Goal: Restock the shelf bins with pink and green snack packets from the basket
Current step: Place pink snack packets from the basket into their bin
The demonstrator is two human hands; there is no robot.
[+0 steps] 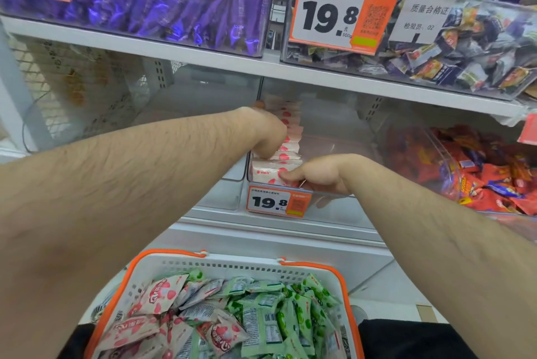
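Risk: the row of pink packets (286, 137) stands on edge in the clear shelf bin (334, 194); let go unevenly and it could topple.
Left hand (268, 133): deep in the bin, fingers curled down onto the row.
Right hand (315, 174): fingers pinching the front packet at the bin's rim.
Basket (343, 280): below, holding more pink and green packets (261, 315).

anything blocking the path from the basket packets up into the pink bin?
Nothing fixed. The bin is open on top, above the basket. Only the hands occupy it: left hand and right hand both on the pink packets already stacked inside.
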